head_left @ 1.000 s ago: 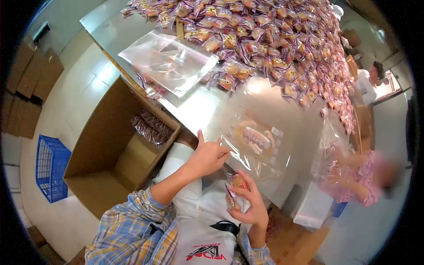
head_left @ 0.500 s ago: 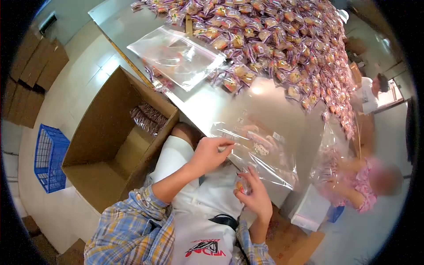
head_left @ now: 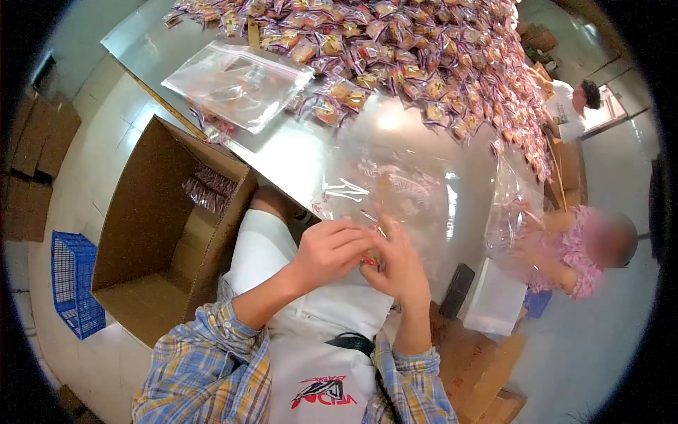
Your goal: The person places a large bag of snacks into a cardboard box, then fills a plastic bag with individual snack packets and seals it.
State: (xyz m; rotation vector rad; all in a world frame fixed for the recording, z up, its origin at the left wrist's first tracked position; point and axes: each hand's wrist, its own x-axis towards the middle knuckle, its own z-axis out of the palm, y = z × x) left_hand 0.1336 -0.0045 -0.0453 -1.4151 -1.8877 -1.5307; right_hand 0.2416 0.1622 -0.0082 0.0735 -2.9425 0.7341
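A large clear plastic bag (head_left: 417,212) with white and red print lies flat on the metal table before me, its near edge at my hands. My left hand (head_left: 332,249) is closed, fingertips pinching at that edge. Right beside it, my right hand (head_left: 401,268) is curled round a small wrapped snack (head_left: 371,263), of which only a reddish bit shows under the fingers. Its index finger stretches forward over the bag, and the two hands meet at the fingertips.
Many wrapped snacks (head_left: 424,60) cover the table's far side. A stack of clear zip bags (head_left: 236,85) lies at left. Beside my leg stands an open cardboard box (head_left: 134,233) with packets inside; a blue basket (head_left: 74,283) is beyond. At right, a person (head_left: 572,244) handles another clear bag (head_left: 512,205).
My right hand has moved up and left with the wrapped snack to meet my left hand at the bag's edge. The whole view has shifted slightly.
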